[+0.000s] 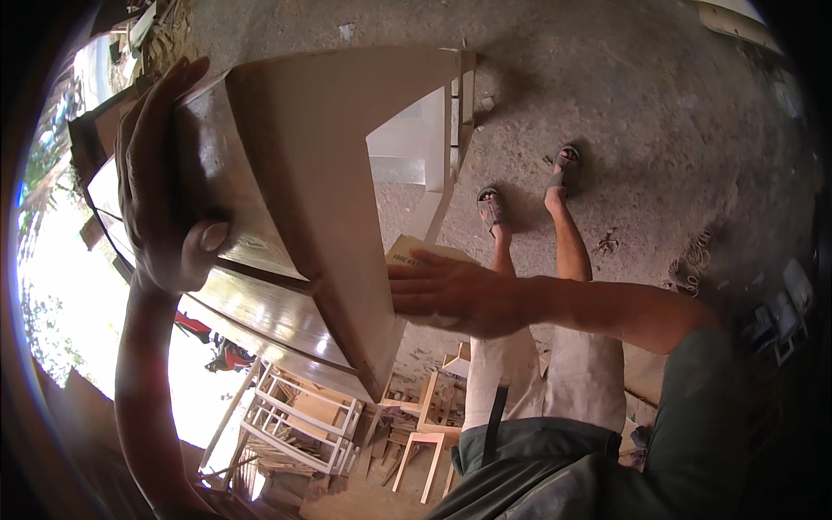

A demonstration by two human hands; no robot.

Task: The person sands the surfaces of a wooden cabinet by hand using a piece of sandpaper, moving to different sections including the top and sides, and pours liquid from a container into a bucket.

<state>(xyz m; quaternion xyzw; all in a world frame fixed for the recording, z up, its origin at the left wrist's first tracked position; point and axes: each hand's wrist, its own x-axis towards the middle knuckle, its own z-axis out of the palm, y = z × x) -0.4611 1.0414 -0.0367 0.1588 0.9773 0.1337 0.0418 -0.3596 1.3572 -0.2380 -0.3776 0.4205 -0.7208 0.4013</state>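
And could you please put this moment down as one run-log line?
left hand: on furniture | right hand: holding paper at furniture's edge | background: wooden frames, floor

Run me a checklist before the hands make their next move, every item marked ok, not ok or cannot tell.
1. Left hand on the furniture piece: ok, spread over its side with the thumb on the surface.
2. Pale sheet in the right hand: ok.
3. Sheet touching the furniture piece: cannot tell, the sheet is partly hidden by the hand.
4. Sandaled feet apart from the furniture piece: ok in this view.
5. Support under the furniture piece: cannot tell, not clearly visible.
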